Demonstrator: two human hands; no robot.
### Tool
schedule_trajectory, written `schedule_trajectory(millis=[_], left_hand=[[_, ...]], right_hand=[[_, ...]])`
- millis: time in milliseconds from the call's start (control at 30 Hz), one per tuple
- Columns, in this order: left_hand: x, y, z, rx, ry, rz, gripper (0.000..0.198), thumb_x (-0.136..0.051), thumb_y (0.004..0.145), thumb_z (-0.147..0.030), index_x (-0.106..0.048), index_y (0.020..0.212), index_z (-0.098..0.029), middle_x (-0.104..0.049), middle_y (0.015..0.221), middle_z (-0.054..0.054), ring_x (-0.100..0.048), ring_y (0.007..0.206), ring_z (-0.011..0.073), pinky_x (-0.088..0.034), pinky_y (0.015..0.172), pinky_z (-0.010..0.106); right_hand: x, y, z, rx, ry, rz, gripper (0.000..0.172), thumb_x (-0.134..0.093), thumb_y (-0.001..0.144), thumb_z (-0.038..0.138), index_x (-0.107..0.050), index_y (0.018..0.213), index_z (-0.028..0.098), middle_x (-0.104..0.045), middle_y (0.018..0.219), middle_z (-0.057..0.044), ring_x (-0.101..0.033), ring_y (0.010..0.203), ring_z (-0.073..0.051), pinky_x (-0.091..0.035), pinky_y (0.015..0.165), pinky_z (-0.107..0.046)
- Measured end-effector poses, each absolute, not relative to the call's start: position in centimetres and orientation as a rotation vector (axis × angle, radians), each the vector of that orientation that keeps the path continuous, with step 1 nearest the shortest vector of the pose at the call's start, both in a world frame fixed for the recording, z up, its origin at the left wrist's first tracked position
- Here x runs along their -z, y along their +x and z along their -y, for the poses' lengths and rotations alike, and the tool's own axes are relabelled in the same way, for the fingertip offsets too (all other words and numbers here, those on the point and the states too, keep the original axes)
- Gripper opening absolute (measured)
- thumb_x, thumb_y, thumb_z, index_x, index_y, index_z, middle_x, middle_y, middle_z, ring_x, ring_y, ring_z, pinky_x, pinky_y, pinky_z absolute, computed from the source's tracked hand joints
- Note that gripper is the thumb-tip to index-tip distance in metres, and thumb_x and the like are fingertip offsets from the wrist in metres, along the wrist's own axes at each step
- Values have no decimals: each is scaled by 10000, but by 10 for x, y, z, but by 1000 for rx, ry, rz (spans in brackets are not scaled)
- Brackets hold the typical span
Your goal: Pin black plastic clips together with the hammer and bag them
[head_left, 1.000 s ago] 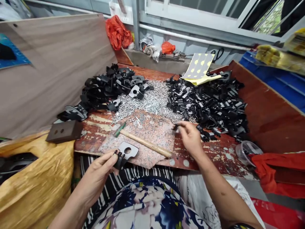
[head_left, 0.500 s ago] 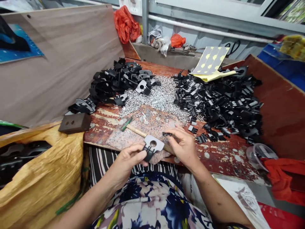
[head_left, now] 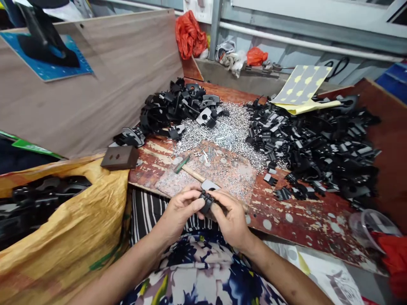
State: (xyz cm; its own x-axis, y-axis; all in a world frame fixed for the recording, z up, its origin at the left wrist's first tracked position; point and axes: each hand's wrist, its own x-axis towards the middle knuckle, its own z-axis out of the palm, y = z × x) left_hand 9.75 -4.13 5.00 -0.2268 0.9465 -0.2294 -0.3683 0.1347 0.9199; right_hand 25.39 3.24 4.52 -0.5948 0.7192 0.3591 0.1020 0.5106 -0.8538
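Note:
My left hand (head_left: 184, 207) is closed on a black plastic part with a grey plate (head_left: 210, 185), held just above the front edge of the bench. From the other side my right hand (head_left: 230, 216) pinches a small black plastic piece (head_left: 207, 202) against that part's ribbed end. Fingers cover much of both pieces, so whether they are joined I cannot tell. Behind the hands a hammer (head_left: 192, 171) with a green head and wooden handle lies on a speckled stone slab (head_left: 235, 169). Several loose pins (head_left: 208, 153) rest on the slab's far part.
A heap of small metal pins (head_left: 229, 127) spreads behind the slab. Black parts are piled at left (head_left: 171, 106) and right (head_left: 311, 148). A brown block (head_left: 120, 157) sits at the bench's left edge, above a yellow sack (head_left: 95, 212). A clear tub (head_left: 365, 228) stands at right.
My right hand has come left and brought its small black piece up against the part in my left hand. The camera view has turned a little left.

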Motion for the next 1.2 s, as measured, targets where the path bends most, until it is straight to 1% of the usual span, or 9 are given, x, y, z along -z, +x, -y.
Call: schedule_trajectory(millis=[100, 200, 300, 367, 433, 567, 867, 1000, 1200], left_hand=[[-49, 90, 43, -1368, 743, -1260, 259, -812, 767, -426, -793, 738, -170, -520, 1379, 106, -589, 784, 153, -558, 575, 260], [-45, 85, 46, -1334, 749, -1270, 229, -789, 797, -406, -792, 745, -183, -640, 1193, 97, -592, 725, 144, -522, 585, 254], [-38, 83, 52, -1343, 661, -1274, 206, -781, 807, -402, -787, 791, -198, -647, 805, 19, -532, 568, 100, -466, 603, 244], [-35, 82, 57, -1351, 615, -1281, 215, -788, 801, -409, -776, 802, -195, -636, 764, 0, -533, 552, 98, -451, 623, 249], [-34, 81, 60, -1339, 599, -1284, 237, -799, 788, -420, -765, 790, -186, -640, 775, 3, -550, 570, 109, -445, 635, 256], [-39, 79, 62, -1307, 587, -1281, 279, -819, 761, -445, -753, 762, -174, -624, 738, -9, -550, 558, 105, -432, 653, 256], [-39, 75, 55, -1289, 556, -1260, 324, -818, 757, -476, -742, 758, -162, -640, 769, -3, -564, 556, 92, -424, 616, 231], [-34, 75, 55, -1297, 546, -1256, 333, -818, 760, -483, -741, 761, -159, -635, 781, 1, -571, 561, 94, -435, 608, 226], [-32, 75, 58, -1319, 558, -1256, 303, -822, 772, -456, -754, 782, -161, -647, 807, 11, -582, 583, 99, -471, 609, 219]], right_hand=[[-47, 257, -36, -1320, -634, 2025, 339, -565, 943, 241, -721, 1233, 321, -758, 1054, -25, -707, 974, -220, -573, 885, -389], [-53, 261, -65, -1347, -585, 2236, 361, -532, 942, 186, -733, 1210, 320, -768, 1023, -2, -711, 925, -194, -562, 841, -361], [-54, 264, -114, -791, -777, 2432, 383, -490, 937, 93, -750, 1161, 264, -758, 950, -40, -665, 875, -200, -506, 853, -390], [-50, 265, -144, -402, -832, 2502, 311, -532, 926, 87, -755, 1094, 223, -735, 996, -84, -623, 931, -228, -464, 879, -410], [-45, 266, -164, -278, -791, 2577, 178, -599, 916, 122, -747, 969, 205, -709, 991, -94, -594, 952, -244, -449, 867, -398], [-38, 271, -173, -300, -762, 2569, 127, -622, 934, 185, -665, 815, 196, -661, 851, -64, -581, 855, -226, -449, 820, -367], [-52, 292, -163, -561, -813, 2451, 96, -591, 935, 188, -680, 945, 223, -703, 919, -31, -645, 837, -181, -489, 795, -314], [-44, 284, -175, -516, -983, 2433, 254, -615, 889, 142, -703, 1113, 224, -700, 1006, -53, -630, 785, -177, -500, 785, -332], [-39, 248, -188, -514, -880, 2438, 223, -632, 864, 84, -743, 1002, 219, -662, 949, -45, -624, 901, -185, -513, 856, -338]])
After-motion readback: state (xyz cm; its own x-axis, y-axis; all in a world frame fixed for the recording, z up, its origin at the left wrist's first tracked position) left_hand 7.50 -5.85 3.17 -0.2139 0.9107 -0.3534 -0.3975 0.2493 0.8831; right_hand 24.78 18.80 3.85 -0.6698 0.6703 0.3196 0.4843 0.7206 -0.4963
